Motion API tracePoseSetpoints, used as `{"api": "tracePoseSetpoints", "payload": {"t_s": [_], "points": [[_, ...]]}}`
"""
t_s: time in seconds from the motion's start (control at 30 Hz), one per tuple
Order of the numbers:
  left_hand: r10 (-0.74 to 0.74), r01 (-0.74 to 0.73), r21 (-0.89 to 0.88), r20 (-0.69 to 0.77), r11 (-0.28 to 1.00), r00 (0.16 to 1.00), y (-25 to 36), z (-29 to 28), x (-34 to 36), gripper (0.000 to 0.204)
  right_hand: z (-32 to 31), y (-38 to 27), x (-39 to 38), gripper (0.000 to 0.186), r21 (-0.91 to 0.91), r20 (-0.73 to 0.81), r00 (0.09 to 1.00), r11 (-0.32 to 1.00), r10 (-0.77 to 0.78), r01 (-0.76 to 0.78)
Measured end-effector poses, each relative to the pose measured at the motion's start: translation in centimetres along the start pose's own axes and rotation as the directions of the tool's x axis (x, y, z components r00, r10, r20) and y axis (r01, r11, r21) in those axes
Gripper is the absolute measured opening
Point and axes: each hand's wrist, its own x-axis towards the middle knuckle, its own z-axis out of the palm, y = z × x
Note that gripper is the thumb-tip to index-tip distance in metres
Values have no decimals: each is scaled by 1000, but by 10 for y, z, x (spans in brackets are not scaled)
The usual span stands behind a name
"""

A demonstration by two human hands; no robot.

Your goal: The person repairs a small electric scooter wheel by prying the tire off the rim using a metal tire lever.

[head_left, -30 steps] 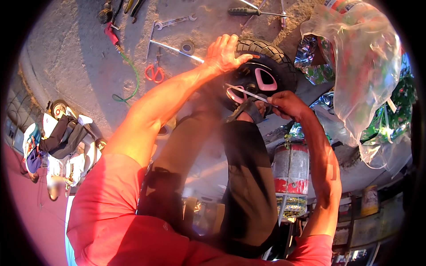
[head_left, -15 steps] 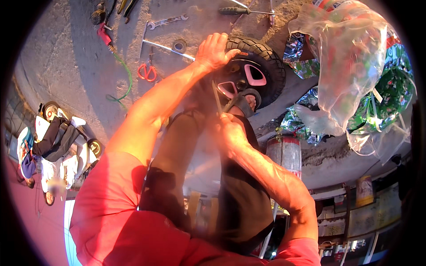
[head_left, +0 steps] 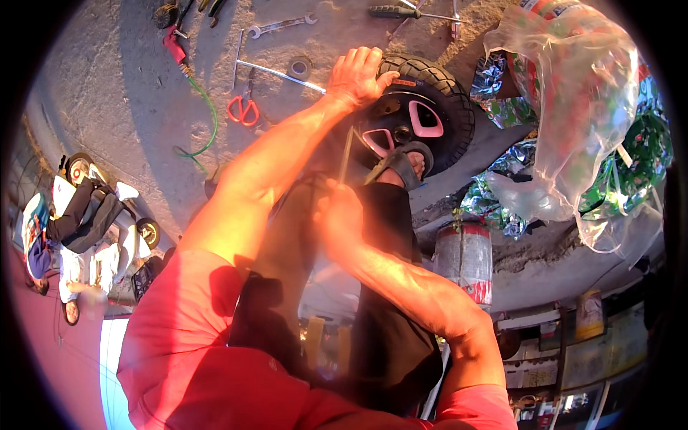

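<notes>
A black tyre [head_left: 459, 118] on a wheel rim with pink-edged openings lies flat on the ground. My left hand [head_left: 358, 80] presses on its left side, fingers stretched out over the tread and thumb apart. My right hand [head_left: 338, 218], smeared by motion, is closed round the lower end of a thin metal bar, which looks like a tyre lever [head_left: 346, 158]. The bar's far end reaches the near left edge of the wheel; the exact contact is hard to make out. My sandalled foot [head_left: 403, 170] stands on the near part of the wheel.
Left of the wheel lie red-handled scissors [head_left: 244, 111], a T-shaped metal rod [head_left: 283, 75], a tape roll [head_left: 299, 67], a wrench [head_left: 283, 26] and a red air tool [head_left: 174, 46] with green hose. A screwdriver [head_left: 394, 12] lies beyond; plastic bags [head_left: 573, 122] fill the right.
My right hand has moved left and slightly toward me, and the bar now leans the other way. My left hand stays on the tyre. The whole view has shifted slightly.
</notes>
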Motion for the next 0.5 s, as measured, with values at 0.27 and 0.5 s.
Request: {"api": "tracePoseSetpoints", "payload": {"t_s": [0.27,0.5], "points": [[2,-3,-11,-63,1000,998,1,4,-2,57,35,24,13,39,157,40,999,988,7,-13],[-40,45,-194,31,980,999,-13,-3,-5,61,50,42,27,34,176,39,999,984,-26,19]]}}
